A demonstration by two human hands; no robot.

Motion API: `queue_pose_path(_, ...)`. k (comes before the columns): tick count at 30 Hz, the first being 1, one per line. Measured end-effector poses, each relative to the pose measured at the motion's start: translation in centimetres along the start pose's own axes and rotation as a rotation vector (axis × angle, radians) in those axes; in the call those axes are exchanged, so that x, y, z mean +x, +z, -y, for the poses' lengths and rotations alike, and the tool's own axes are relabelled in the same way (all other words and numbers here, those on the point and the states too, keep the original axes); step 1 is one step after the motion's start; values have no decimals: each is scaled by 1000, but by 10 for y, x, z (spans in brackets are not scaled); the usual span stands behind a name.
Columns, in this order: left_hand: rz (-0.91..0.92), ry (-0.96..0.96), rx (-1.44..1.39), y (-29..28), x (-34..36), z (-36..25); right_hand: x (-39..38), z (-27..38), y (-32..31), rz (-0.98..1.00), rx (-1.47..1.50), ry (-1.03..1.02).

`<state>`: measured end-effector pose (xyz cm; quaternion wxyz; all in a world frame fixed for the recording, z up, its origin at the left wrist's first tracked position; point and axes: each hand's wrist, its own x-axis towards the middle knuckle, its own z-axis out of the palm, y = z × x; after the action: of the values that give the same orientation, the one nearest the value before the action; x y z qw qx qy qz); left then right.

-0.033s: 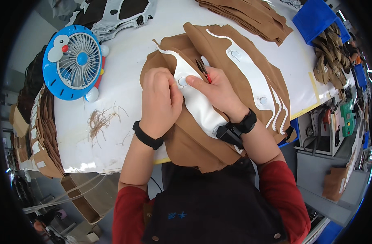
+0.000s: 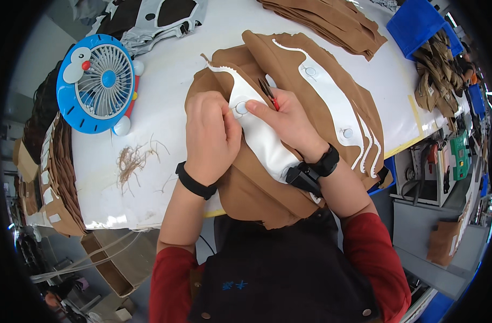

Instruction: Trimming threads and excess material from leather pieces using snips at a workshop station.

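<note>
A brown fabric piece (image 2: pixel 257 199) with a white backing strip (image 2: pixel 270 151) lies in front of me, its near edge hanging over the table's edge. My left hand (image 2: pixel 211 132) is closed at the left side of the strip; its fingertips are curled under, hiding what they pinch. Small thread snips (image 2: pixel 274 102) with red handles and dark blades rest in my right hand (image 2: pixel 289 121), tips pointing away. My right thumb presses on the strip beside a round disc (image 2: pixel 241 108). To the right, another brown piece (image 2: pixel 359 102) carries a white strip (image 2: pixel 332 105) with two similar discs.
A blue cartoon-faced fan (image 2: pixel 95 83) stands at left, with a tangle of loose brown threads (image 2: pixel 133 161) nearer me. Brown pieces are stacked (image 2: pixel 332 24) at the back and hang (image 2: pixel 60 172) off the left side. A blue bin (image 2: pixel 418 27) stands far right.
</note>
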<state>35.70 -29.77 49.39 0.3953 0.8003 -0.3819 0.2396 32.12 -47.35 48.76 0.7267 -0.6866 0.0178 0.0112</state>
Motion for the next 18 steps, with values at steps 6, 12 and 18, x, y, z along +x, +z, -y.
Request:
queue_pose_path(6, 3, 71, 105, 3, 0, -5, 0, -1, -2, -5, -23, -29)
queue_pose_path(12, 3, -58, -35, 0, -4, 4, -2, 1, 0, 12, 33, -9)
queue_pose_path(18, 54, -177, -169, -5, 2, -1, -5, 3, 0, 11, 90, -18)
